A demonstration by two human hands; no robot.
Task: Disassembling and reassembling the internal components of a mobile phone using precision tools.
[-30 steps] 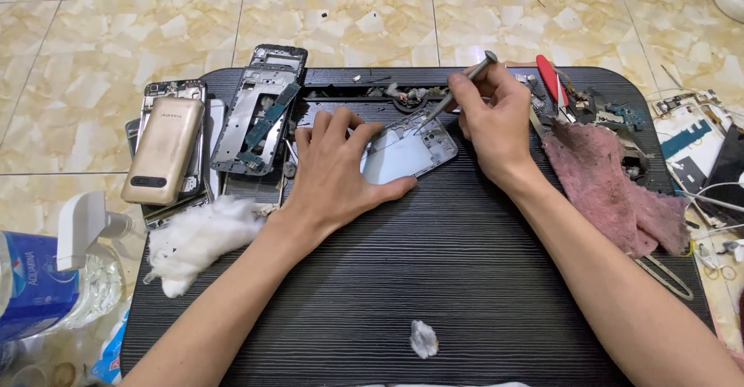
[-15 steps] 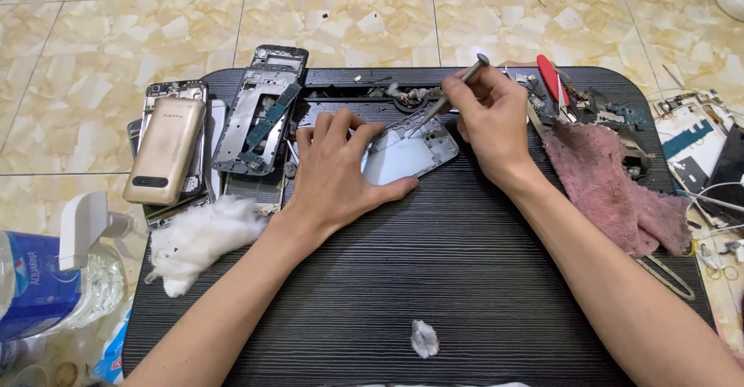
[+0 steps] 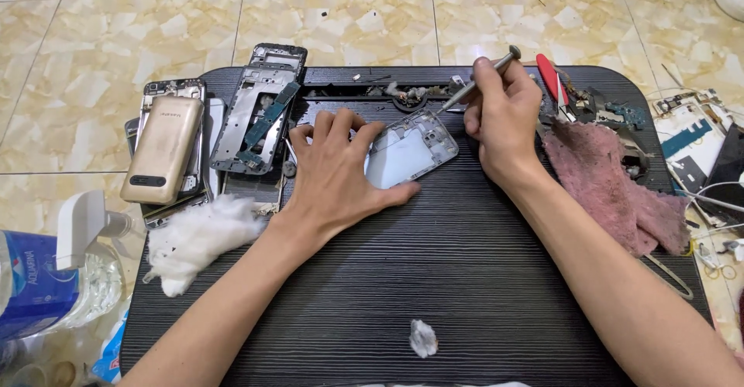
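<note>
Surface: one black ribbed tray table (image 3: 465,294) on a beige tiled floor (image 3: 101,61).
Left hand (image 3: 335,172): flat, fingers spread, pressing down one silver phone frame (image 3: 415,151) at the tray's middle top.
Right hand (image 3: 504,116): closed around one slim screwdriver (image 3: 474,86), its tip at the frame's upper corner.
Phones at left: one gold handset (image 3: 161,148), one stripped chassis (image 3: 260,110).
Cotton: one large tuft (image 3: 194,240), one small tuft (image 3: 423,337).
Cloth: one pink rag (image 3: 608,185).
Bottle: one spray bottle (image 3: 43,278).

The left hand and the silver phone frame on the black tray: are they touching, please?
Touching. The head view shows the left hand lying flat across the silver phone frame, covering its left part.
</note>
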